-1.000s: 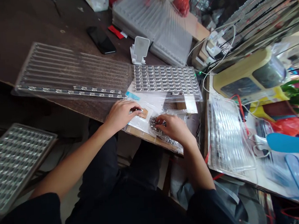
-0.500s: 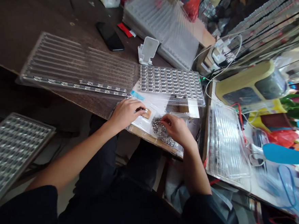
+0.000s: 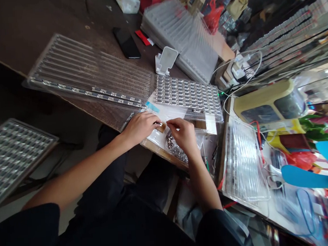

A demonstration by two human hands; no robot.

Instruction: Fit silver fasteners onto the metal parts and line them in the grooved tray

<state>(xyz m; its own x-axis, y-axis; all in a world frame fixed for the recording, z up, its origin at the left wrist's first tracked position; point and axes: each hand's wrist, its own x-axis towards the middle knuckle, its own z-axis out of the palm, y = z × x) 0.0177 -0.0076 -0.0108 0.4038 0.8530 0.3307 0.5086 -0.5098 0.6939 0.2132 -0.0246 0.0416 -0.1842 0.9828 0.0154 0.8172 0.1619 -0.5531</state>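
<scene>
My left hand (image 3: 142, 127) is closed in a pinch around a small metal part (image 3: 159, 124), beside a brown piece (image 3: 162, 128) on the white work surface. Facing it, my right hand (image 3: 182, 133) has thumb and forefinger pressed together; whatever they hold is too small to make out. Small shiny metal parts (image 3: 170, 141) lie in clear plastic just below my right hand. Behind my hands is a clear tray (image 3: 188, 95) with many rows of metal connectors. A long ribbed tray (image 3: 93, 70) to the left has connectors along its near rows.
A black phone (image 3: 127, 43), a white stand (image 3: 167, 59) and stacked clear trays (image 3: 180, 32) are at the back. Another filled tray (image 3: 17, 155) is at the lower left. To the right are a beige machine (image 3: 269, 102), white cables and a blue fan (image 3: 308, 176).
My right hand has moved left and up from the loose metal parts, close to my left hand. My left hand keeps its pinch. The whole view has shifted slightly.
</scene>
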